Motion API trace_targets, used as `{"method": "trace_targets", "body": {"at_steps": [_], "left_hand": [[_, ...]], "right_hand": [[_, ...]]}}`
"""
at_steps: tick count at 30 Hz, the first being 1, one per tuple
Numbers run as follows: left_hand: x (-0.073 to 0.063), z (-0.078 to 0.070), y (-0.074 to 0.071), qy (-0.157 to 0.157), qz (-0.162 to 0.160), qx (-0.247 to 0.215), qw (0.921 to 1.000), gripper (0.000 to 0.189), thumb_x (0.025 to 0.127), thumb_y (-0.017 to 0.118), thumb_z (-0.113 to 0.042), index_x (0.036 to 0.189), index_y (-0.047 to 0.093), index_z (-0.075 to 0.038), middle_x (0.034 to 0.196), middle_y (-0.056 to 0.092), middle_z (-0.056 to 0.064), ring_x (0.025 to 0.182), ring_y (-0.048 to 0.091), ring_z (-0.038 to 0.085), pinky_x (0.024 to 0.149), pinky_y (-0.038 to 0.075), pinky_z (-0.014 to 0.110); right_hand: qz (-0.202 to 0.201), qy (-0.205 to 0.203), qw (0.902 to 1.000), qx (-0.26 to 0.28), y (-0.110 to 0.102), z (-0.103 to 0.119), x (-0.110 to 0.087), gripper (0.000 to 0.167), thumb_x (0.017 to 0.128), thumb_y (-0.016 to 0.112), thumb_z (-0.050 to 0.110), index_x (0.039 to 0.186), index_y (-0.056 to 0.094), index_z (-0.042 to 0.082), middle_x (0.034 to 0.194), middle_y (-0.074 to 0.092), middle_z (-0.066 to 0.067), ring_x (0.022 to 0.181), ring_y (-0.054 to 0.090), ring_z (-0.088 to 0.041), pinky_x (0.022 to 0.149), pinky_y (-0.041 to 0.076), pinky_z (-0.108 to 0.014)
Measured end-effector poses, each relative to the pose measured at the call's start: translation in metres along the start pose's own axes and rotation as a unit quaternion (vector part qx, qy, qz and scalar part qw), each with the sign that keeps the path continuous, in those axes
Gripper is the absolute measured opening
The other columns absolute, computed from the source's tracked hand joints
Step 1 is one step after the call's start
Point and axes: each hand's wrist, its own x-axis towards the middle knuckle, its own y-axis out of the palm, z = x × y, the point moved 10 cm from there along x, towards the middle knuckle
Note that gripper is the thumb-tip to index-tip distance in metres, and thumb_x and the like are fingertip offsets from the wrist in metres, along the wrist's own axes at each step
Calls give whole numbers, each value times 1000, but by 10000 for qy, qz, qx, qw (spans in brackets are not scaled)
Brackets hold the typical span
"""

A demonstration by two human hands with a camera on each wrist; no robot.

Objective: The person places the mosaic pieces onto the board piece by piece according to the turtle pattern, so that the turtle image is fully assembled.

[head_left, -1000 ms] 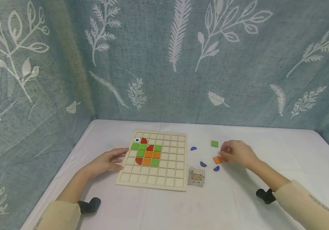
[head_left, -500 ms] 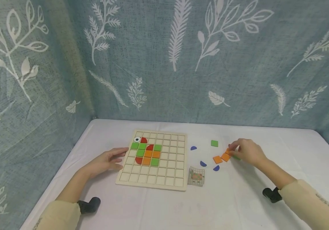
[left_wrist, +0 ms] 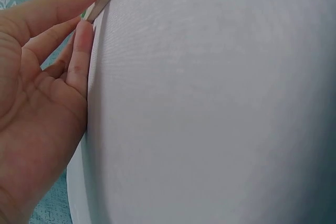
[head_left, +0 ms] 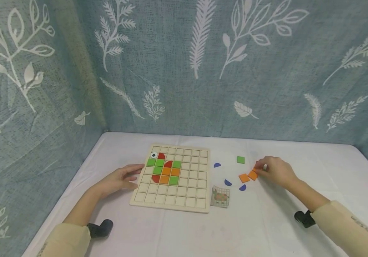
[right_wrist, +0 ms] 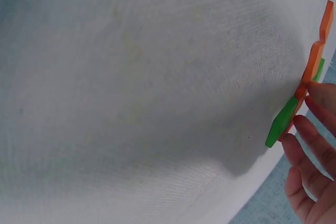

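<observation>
Drawn rightward since a second ago, the right hand [head_left: 275, 172] has left one orange square [head_left: 243, 178], and a second orange square [head_left: 252, 175] now shows just beside it, right of the counter's [head_left: 184, 235] middle. That suggests loose tiles are being parted. Thumb and fingertips bunch around a third orange square [right_wrist: 301, 92], near a green tile [right_wrist: 282, 123]; whether they pinch it, I cannot tell.

Fingers loosely spread, the left hand [head_left: 117, 181] touches the left edge of the wooden grid board [head_left: 184, 192]. Toward that edge, green, orange and red pieces and an eye tile [head_left: 153, 155] fill cells; most others are bare.
</observation>
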Motion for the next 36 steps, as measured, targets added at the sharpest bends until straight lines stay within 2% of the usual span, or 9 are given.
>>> {"method": "trace_targets", "body": {"at_steps": [8,17,28,36], "left_hand": [[0,0,0,-10,-34,62,10000,70,80,68,-8,142,35,-5,147,28,18,131,35,36,105,38,42],[0,-1,0,44,-19,50,10000,70,80,68,-8,142,34,-5,146,29,19,130,35,36,105,38,42],[1,0,0,124,81,-61,9999,71,80,68,-6,142,33,-2,147,27,21,131,33,37,104,39,40],[1,0,-1,76,50,-12,10000,71,80,68,-6,142,34,-3,146,29,21,130,35,38,104,39,42]], "right_hand": [[41,-14,10000,-76,0,0,-1,15,78,72,19,89,72,9,85,66,-5,63,50,-13,48,42,-23],[-94,-20,9997,-240,0,0,0,19,78,72,19,92,71,7,87,66,-8,70,54,-17,55,52,-32],[-186,-89,9991,-377,2,1,-1,20,77,73,20,94,73,8,82,63,-5,68,52,-15,50,48,-27],[-158,50,9990,-406,2,-2,-1,26,77,73,19,98,72,3,89,66,-11,76,59,-22,54,53,-32]]}}
